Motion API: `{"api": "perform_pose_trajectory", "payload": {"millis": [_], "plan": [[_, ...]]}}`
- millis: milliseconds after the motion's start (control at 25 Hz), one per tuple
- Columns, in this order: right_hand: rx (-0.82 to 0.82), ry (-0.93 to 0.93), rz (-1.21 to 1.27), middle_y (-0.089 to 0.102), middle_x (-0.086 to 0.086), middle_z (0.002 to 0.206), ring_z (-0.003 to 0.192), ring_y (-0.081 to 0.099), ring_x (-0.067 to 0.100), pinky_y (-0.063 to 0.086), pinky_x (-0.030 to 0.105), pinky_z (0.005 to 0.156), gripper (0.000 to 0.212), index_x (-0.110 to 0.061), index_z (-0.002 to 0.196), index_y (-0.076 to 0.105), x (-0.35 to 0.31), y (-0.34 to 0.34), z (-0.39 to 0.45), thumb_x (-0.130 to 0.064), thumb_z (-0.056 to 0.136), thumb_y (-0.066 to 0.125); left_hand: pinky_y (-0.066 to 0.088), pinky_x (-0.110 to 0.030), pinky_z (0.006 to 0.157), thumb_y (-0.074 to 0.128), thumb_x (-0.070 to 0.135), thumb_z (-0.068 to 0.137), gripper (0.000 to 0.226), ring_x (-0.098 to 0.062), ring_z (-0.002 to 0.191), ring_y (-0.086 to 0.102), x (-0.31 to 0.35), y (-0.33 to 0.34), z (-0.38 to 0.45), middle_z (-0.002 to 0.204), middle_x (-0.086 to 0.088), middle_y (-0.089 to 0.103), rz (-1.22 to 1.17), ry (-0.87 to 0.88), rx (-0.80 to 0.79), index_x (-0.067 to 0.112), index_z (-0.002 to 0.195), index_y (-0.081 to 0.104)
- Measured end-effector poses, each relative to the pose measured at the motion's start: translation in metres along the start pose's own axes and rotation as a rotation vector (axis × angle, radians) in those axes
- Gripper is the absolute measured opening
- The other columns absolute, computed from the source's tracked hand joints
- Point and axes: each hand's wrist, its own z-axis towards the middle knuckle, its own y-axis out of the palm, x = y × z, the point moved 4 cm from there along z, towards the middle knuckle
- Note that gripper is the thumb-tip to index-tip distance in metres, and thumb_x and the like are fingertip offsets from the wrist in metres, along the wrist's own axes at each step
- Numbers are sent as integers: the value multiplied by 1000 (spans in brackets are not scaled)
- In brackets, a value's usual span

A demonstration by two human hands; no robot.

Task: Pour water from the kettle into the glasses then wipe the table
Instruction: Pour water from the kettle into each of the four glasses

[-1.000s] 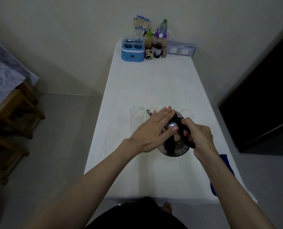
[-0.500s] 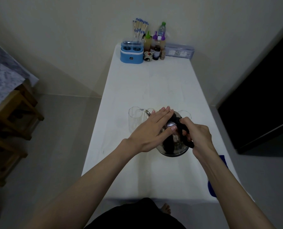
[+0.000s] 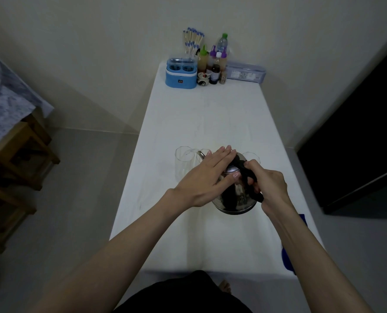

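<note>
A shiny steel kettle with a black handle is tilted toward the far left over the white table. My right hand grips the black handle. My left hand lies flat, fingers together, on the kettle's lid. The spout points at a clear glass at the left; a second glass is mostly hidden behind my left fingers. A third glass stands behind the kettle at the right. A blue cloth lies at the table's near right edge, partly under my right forearm.
At the table's far end stand a blue container, a bunch of sticks, several bottles and a clear box. Wooden stools stand on the floor at the left. A dark door is at the right.
Both hands and the kettle hold almost the same pose; the view has only shifted slightly.
</note>
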Motion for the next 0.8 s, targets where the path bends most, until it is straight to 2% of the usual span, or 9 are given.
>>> {"api": "perform_pose_trajectory", "payload": {"millis": [360, 800], "plan": [[-11, 2, 4, 60, 3, 57, 49, 46, 16, 39, 30, 56, 34, -12, 57, 63, -2, 1, 0, -39, 73, 74, -1, -31, 122, 30, 48, 101, 64, -2, 149, -1, -1, -1, 0, 164, 4, 9, 7, 0, 6, 18, 156, 15], [-21, 5, 3, 60, 2, 55, 49, 46, 16, 45, 34, 66, 34, -11, 59, 64, -2, 1, 2, -40, 72, 75, -1, -29, 122, 32, 46, 102, 62, -3, 150, 0, 0, -2, 1, 164, 3, 11, 13, 3, 22, 18, 156, 16]]}}
